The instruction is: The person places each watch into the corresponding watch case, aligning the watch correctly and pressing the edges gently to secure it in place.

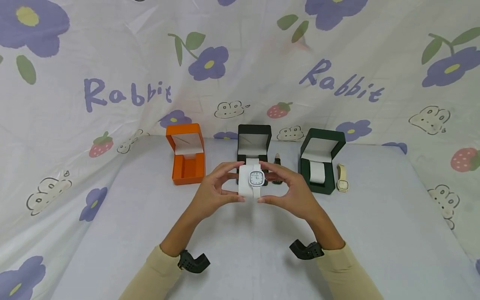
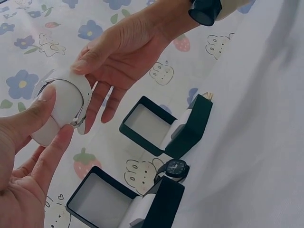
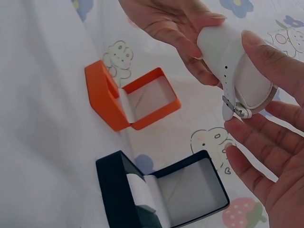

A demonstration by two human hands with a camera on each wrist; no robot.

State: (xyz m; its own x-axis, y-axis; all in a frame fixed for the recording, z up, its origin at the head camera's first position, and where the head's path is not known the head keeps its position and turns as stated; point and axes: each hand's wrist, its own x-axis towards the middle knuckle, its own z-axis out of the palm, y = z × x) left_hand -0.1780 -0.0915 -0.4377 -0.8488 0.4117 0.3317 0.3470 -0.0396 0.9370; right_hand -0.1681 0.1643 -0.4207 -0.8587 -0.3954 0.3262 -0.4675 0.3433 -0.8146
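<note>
My left grip and right grip hold up a white cushion with a white watch on it.
A printed cloth hangs behind my tabletop, and near its far edge three boxes sit with lids up: an orange box on the left, a dark box in the middle and a green box on the right, a white pad inside that last one. Each grip is narrowed, thumb and fingers pinching one side of the cushion, in the air just in front of the dark box. The white watch's strap loops around the cushion, its dial facing up. A dark watch lies between the dark and green boxes; a gold watch lies just right of the green one.
</note>
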